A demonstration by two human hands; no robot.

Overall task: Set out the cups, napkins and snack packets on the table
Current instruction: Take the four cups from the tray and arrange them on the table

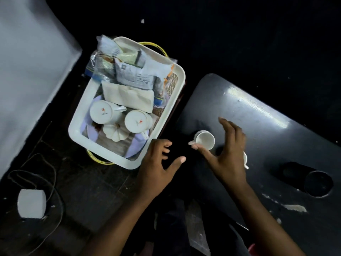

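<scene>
A white tray (77, 124) holds two upturned white mugs (103, 111) (137, 123), a folded beige napkin (127, 96), several snack packets (132, 72) and a small white pumpkin-shaped lid (114, 133). On the dark table (258, 126) stands a small white cup (204, 140), upright. My right hand (228, 154) hovers over it with fingers spread, thumb tip near its handle. A second white cup (245, 157) peeks out behind that hand. My left hand (158, 161) is open, beside the tray's near corner, holding nothing.
A dark cylindrical tumbler (317, 182) lies on the table at the right. A white block (31, 203) and a loose cable (46, 174) lie on the dark floor at left. A pale surface (27, 71) fills the upper left.
</scene>
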